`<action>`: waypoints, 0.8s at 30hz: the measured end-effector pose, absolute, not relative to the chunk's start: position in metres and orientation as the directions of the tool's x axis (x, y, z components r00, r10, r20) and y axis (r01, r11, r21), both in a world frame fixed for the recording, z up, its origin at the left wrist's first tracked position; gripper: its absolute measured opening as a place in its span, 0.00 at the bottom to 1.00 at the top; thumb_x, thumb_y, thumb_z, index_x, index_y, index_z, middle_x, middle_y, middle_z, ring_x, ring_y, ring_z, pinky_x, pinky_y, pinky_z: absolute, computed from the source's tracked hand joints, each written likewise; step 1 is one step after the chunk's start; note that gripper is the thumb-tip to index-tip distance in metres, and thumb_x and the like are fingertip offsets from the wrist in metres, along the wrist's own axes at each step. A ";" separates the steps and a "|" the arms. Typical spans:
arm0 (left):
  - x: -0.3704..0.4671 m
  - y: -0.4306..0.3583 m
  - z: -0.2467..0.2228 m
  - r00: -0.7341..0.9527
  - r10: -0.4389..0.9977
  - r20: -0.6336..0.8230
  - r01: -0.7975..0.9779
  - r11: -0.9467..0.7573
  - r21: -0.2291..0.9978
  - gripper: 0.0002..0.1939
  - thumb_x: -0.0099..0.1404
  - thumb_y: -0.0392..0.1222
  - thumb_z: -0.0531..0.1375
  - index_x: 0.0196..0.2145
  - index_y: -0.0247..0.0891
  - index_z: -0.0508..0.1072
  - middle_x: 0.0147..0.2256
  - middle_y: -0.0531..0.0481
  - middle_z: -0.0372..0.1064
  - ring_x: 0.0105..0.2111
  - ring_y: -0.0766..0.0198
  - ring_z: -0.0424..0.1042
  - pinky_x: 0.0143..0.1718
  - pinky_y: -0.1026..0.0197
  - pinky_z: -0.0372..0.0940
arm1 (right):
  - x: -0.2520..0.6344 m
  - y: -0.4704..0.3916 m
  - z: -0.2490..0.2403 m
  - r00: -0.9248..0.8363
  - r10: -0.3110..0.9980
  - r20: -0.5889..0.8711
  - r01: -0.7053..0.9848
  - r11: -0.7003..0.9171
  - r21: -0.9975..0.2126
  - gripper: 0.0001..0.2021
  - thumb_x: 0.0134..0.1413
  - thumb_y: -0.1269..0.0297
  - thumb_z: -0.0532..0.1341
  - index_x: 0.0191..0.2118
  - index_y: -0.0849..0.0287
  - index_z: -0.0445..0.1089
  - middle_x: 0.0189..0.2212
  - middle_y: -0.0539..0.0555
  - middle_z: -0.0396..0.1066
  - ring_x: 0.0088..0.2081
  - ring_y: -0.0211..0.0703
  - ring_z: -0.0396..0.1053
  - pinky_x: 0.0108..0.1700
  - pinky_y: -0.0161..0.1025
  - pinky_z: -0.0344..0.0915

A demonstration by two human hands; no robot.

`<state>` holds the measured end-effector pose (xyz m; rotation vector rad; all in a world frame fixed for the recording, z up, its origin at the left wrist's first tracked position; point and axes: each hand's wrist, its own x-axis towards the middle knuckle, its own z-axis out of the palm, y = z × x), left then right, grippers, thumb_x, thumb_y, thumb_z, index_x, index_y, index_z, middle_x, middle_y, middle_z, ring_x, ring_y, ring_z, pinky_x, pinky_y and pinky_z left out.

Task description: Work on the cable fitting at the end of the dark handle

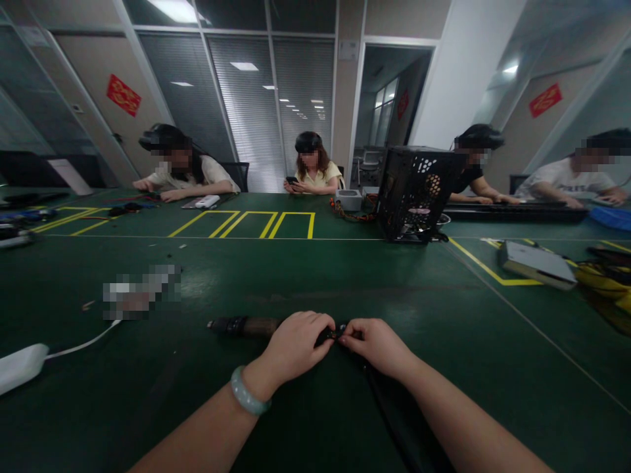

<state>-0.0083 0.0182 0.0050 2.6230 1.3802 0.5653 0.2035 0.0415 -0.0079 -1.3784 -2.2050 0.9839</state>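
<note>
A dark, rod-shaped electric screwdriver [251, 326] lies across the green table, its narrow tip pointing left. My left hand [300, 339], with a pale bangle at the wrist, is closed around its rear part and hides much of the body. Close against it, my right hand [377, 345] pinches the end of a black cable [377, 387] between thumb and fingers. Both hands' fingertips meet at the screwdriver's tail, where a small dark connector [336, 332] shows. Whether the cable end is seated in the tail cannot be made out. From my right hand the cable runs down toward me.
An open black computer case [419, 194] stands at the back, beside a grey power supply [348, 200] with bundled wires. Right lies a flat metal box [537, 264]; left, a white power strip [22, 368] with a cord. Several people sit across the table.
</note>
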 end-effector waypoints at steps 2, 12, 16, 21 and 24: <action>-0.008 0.018 0.006 0.521 0.811 0.266 0.763 -0.582 0.282 0.08 0.64 0.41 0.59 0.42 0.42 0.68 0.39 0.51 0.70 0.40 0.58 0.69 0.42 0.54 0.63 | 0.204 0.041 -0.006 -0.464 0.884 -0.062 0.633 0.282 -0.721 0.09 0.56 0.58 0.60 0.32 0.57 0.75 0.28 0.49 0.74 0.30 0.38 0.68 0.29 0.32 0.55; -0.008 0.017 0.007 0.527 0.807 0.267 0.761 -0.588 0.275 0.09 0.67 0.46 0.57 0.42 0.41 0.69 0.39 0.50 0.70 0.40 0.59 0.69 0.41 0.55 0.63 | 0.204 0.041 -0.006 -0.463 0.884 -0.062 0.630 0.279 -0.725 0.10 0.56 0.58 0.60 0.32 0.57 0.74 0.28 0.49 0.74 0.30 0.38 0.68 0.29 0.32 0.56; -0.009 0.018 0.005 0.530 0.807 0.260 0.764 -0.587 0.267 0.08 0.65 0.40 0.58 0.43 0.42 0.69 0.40 0.50 0.70 0.41 0.59 0.69 0.43 0.55 0.63 | 0.204 0.041 -0.007 -0.460 0.885 -0.073 0.635 0.271 -0.723 0.10 0.56 0.58 0.60 0.32 0.57 0.75 0.27 0.48 0.73 0.29 0.38 0.67 0.29 0.32 0.55; -0.008 0.018 0.006 0.524 0.816 0.243 0.773 -0.576 0.267 0.07 0.65 0.37 0.57 0.41 0.42 0.68 0.40 0.52 0.70 0.41 0.60 0.69 0.43 0.55 0.63 | 0.204 0.041 -0.007 -0.465 0.883 -0.070 0.628 0.273 -0.728 0.10 0.57 0.58 0.60 0.32 0.56 0.75 0.26 0.48 0.73 0.27 0.37 0.67 0.27 0.31 0.55; -0.008 0.017 0.006 0.521 0.814 0.257 0.773 -0.578 0.261 0.07 0.67 0.41 0.56 0.42 0.42 0.68 0.39 0.51 0.70 0.41 0.59 0.69 0.42 0.56 0.63 | 0.203 0.042 -0.008 -0.458 0.887 -0.064 0.639 0.279 -0.717 0.10 0.56 0.57 0.60 0.32 0.56 0.75 0.26 0.48 0.73 0.28 0.37 0.66 0.28 0.31 0.55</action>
